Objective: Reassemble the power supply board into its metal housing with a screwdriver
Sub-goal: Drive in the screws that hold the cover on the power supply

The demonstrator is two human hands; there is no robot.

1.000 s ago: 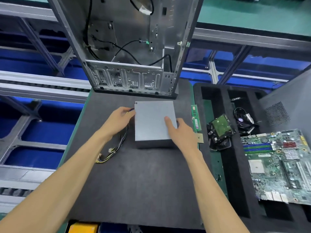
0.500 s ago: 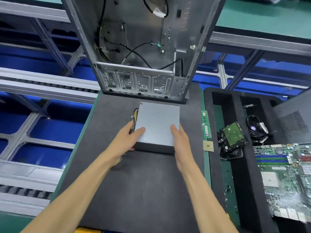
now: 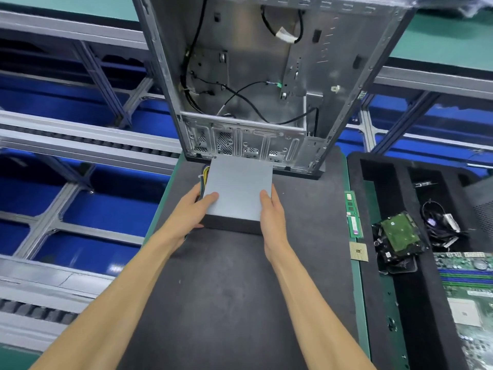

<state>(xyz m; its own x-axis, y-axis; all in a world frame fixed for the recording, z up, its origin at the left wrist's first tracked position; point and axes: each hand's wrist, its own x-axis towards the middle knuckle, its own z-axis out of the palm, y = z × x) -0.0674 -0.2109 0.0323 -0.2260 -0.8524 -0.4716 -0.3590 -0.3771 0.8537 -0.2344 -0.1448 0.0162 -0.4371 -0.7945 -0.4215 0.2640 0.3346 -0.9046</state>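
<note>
You hold the power supply (image 3: 240, 193) at mid-frame with your left hand (image 3: 190, 212) and right hand (image 3: 272, 212), each grip clasped on one side, just before the open case (image 3: 266, 89); its cable bundle (image 3: 205, 176) on the left may get pinched under the case rim.

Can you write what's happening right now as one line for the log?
left hand: grips power supply | right hand: grips it | power supply: at open computer case | screwdriver: unseen

1 head-worn wide-angle camera looks forward and steeply down from close above the tabletop (image 3: 240, 303), both forearms entering from the bottom edge.
</note>
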